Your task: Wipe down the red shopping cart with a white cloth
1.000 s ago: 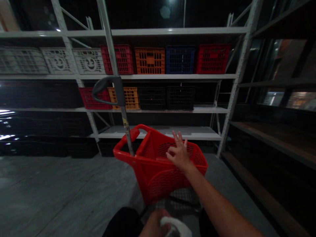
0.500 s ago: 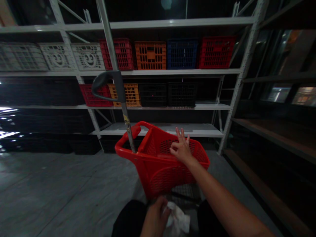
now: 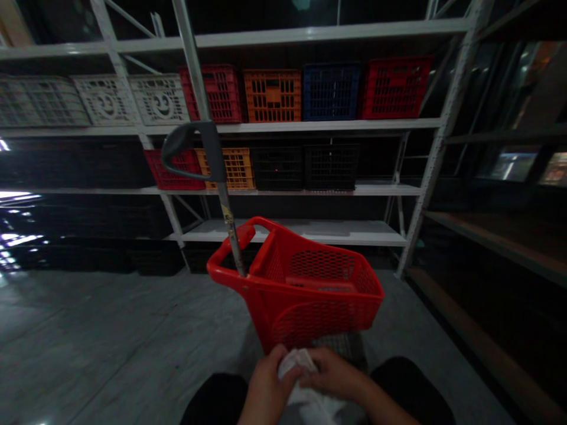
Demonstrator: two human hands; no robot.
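At the bottom of the head view, a crumpled white cloth or tissue (image 3: 313, 407) is between my two hands, just in front of a red plastic shopping cart basket (image 3: 310, 313). My left hand (image 3: 273, 378) is closed on its left side, thumb on top. From the right, my right hand (image 3: 332, 370) grips the upper part, with its fingers bent over it. The two hands nearly touch. A metal pole with a grey loop handle (image 3: 215, 152) stands upright at the cart's red push handle (image 3: 219, 265).
Metal shelving (image 3: 319, 126) behind the cart holds white, red, orange, blue and black crates (image 3: 272, 96). Another dark shelf unit (image 3: 496, 242) runs along the right side. My dark-clothed knees (image 3: 410, 386) flank my hands. Grey concrete floor (image 3: 110, 330) lies at left.
My right hand has come down from over the cart's basket, where its fingers were spread, and now holds the white cloth together with my left. The view has shifted slightly.
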